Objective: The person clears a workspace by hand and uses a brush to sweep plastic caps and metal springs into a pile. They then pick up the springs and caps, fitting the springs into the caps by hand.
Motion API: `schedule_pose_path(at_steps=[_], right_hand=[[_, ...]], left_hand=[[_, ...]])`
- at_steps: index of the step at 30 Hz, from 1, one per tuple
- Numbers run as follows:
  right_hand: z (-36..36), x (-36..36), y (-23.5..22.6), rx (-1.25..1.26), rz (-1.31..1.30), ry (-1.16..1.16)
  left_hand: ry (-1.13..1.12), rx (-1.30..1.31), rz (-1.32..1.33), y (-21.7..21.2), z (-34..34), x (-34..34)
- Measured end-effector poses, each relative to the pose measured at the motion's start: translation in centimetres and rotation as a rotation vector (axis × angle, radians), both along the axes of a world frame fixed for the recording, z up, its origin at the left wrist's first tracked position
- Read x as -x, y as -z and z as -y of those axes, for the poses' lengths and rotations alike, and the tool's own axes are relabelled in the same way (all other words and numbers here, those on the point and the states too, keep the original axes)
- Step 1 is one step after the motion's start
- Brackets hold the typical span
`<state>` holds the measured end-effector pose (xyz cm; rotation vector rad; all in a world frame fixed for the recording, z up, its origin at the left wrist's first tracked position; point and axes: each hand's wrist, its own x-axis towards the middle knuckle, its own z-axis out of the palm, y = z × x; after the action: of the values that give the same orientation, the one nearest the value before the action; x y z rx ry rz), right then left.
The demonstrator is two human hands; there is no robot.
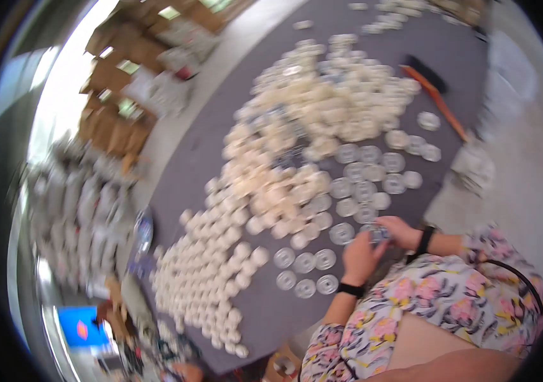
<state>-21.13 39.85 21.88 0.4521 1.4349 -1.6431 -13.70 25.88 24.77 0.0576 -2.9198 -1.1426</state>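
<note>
My left hand (359,258) and my right hand (399,232) meet at the near right edge of the table. Both are closed around a translucent, bluish round disc (380,233), partly covered by my fingers. Just beyond them lie clear ringed discs (365,191), set out close together on the grey tabletop. Left of my left hand, several more clear discs (304,261) sit in two short rows. A large heap of cream-white round pieces (322,105) covers the middle of the table, some stacked on others.
Many white round pieces (204,274) stand in rows at the left of the grey table (271,321). A brush with an orange handle (440,102) lies at the far right. Cardboard boxes (115,114) and piled grey sacks (71,210) stand beyond the left edge.
</note>
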Motion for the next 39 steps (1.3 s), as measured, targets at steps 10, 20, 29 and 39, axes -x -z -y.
schedule_pose_path(at_steps=[10,20,29,39], right_hand=[[-6.1,8.6,-1.9,-0.064,-0.066,-0.433],[-14.5,20.8,-0.6,-0.222,-0.940,-0.197],[-17.2,24.7,3.6,-0.124,-0.299,-0.171],[-18.0,26.2,2.6,-0.221,-0.935,-0.227]], left_hand=[[0.140,0.071,-0.017,-0.1,-6.1,8.0],[-0.453,-1.199,0.758,0.9,-16.5,19.9],[-0.006,-0.181,0.203,2.6,-17.7,24.3],[-0.605,-1.685,0.615,3.2,-17.1,25.7]])
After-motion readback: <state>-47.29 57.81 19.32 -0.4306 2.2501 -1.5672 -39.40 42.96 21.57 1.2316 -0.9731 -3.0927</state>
